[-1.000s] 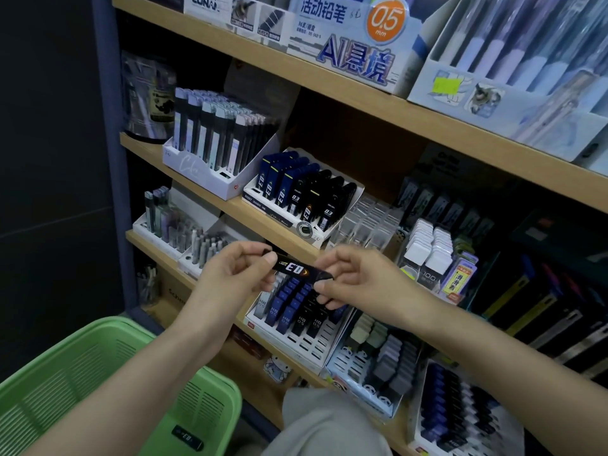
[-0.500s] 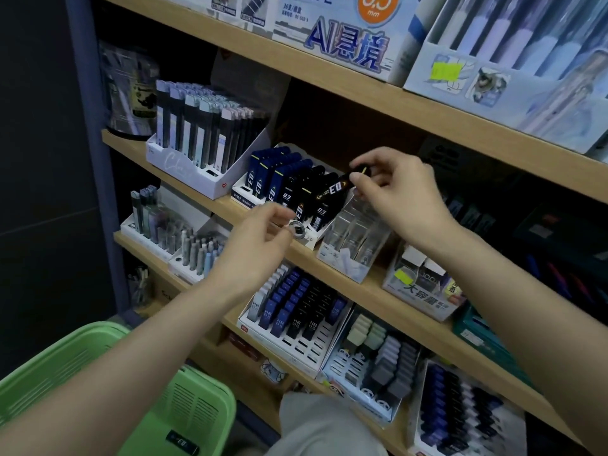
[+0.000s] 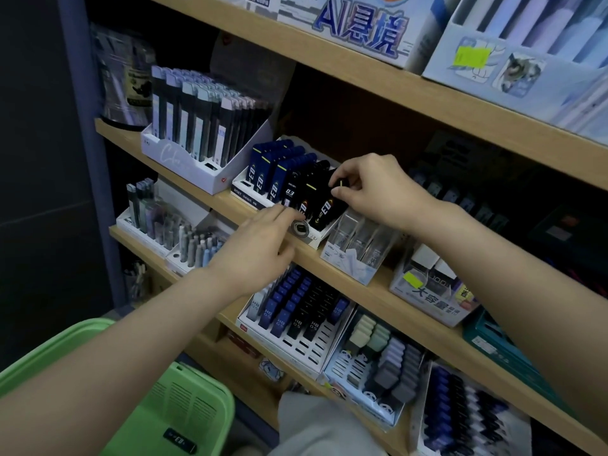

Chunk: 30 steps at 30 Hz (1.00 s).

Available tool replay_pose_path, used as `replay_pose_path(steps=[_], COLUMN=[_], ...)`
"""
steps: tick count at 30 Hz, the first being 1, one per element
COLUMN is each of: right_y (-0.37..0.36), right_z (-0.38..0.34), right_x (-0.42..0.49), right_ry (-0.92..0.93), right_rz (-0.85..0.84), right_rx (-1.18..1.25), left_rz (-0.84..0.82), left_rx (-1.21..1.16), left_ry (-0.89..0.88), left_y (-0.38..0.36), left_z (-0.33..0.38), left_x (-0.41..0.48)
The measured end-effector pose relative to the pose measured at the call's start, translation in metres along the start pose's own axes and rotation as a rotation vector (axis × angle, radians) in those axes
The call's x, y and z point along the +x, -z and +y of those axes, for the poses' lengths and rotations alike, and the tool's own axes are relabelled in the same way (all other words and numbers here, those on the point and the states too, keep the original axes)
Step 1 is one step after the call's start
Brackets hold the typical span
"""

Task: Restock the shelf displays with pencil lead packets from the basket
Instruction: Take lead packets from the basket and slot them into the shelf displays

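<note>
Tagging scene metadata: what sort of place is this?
Probably a stationery shop: long wooden shelves lined with white cardboard display trays of blue and black pencil lead packets, with a green plastic basket below for restocking.

On the shelf (image 3: 381,291), packets (image 3: 289,179) stand in a tray (image 3: 245,192); basket (image 3: 184,399) below.

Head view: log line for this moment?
right hand: pinches slim black lead packet into white card display tray | left hand: open, at tray front

Stationery shop: stocked shelf displays (image 3: 289,189)
</note>
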State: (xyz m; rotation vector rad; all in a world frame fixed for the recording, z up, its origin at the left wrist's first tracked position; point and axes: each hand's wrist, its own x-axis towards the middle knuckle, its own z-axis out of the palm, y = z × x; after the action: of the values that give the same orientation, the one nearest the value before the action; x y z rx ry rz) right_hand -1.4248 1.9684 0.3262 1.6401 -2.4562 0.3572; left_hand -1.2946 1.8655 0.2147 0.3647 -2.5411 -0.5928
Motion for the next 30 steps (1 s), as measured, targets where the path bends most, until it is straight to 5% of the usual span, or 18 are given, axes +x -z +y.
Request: replay_pose_path(steps=[30], right_y=[-0.011], right_z=[-0.011], right_x=[0.001], right_ry=[0.041], right_rz=[-0.006], right_rx=[-0.095], left_rz=[-0.002], left_rx=[0.044], left_ry=[-0.043], left_y=[-0.003], left_z=[-0.004], left_x=[0.001])
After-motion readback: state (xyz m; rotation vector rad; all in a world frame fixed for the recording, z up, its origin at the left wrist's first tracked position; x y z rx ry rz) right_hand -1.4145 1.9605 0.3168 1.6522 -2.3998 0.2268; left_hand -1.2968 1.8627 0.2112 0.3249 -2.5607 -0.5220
